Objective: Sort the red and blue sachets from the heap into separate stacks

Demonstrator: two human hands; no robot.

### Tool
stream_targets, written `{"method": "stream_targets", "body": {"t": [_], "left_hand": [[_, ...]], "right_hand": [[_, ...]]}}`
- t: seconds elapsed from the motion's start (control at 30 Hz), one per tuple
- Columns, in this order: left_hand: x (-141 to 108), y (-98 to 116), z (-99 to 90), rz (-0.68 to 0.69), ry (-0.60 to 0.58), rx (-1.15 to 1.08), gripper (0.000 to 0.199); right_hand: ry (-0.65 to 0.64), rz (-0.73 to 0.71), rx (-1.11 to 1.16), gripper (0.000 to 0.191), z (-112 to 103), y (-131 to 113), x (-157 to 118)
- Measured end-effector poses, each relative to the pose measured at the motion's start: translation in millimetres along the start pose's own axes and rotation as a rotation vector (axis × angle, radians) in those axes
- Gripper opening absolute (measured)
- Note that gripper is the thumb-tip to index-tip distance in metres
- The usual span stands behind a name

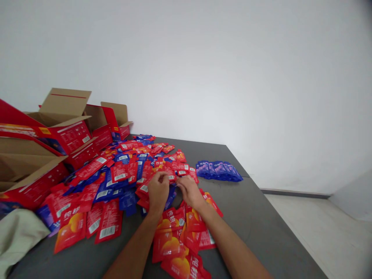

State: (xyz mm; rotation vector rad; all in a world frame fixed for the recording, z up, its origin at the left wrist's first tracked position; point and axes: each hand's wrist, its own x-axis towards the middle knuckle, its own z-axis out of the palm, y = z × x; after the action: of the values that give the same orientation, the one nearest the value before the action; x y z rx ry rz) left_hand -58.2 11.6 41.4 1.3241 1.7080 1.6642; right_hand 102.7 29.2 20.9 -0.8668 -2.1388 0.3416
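My left hand [158, 190] is at the right side of a large heap of flat red pouches [119, 171] and blue pouches [128, 202], its fingers curled down among them. Close beside it, my right hand [190, 190] has its fingers bent inward toward the left fingertips. A red pouch with a barcode [171, 178] lies right at the fingertips, and a blue pouch [171, 197] shows between the two hands. What the fingers pinch is too small to make out. Between and under my forearms, several red pouches with orange fruit prints [170, 244] lie overlapping.
Open red cardboard boxes [72, 136] stand along the left side, flaps up. A row of blue-purple pouches [218, 170] lies on the dark table [247, 217] at the right. Pale cloth [21, 234] rests at the lower left. A white wall rises behind the table.
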Motion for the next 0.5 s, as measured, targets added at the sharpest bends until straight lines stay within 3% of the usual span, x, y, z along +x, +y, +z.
{"method": "stream_targets", "body": {"t": [0.13, 0.23, 0.37, 0.5], "left_hand": [[0.6, 1.0, -0.1, -0.014, -0.03, -0.058, 0.019], [-3.5, 4.1, 4.5, -0.003, -0.193, -0.176, 0.021], [-15.2, 9.3, 15.4, 0.016, -0.438, -0.277, 0.024], [-25.3, 13.0, 20.2, 0.037, -0.456, -0.19, 0.026]], "right_hand": [[0.223, 0.208, 0.185, 0.026, -19.6, -4.0, 0.8], [0.329, 0.372, 0.333, 0.028, -27.9, -5.6, -1.3], [0.337, 0.488, 0.567, 0.034, -29.1, -13.6, -6.5], [0.309, 0.539, 0.641, 0.037, -28.0, -25.1, -12.6]]}}
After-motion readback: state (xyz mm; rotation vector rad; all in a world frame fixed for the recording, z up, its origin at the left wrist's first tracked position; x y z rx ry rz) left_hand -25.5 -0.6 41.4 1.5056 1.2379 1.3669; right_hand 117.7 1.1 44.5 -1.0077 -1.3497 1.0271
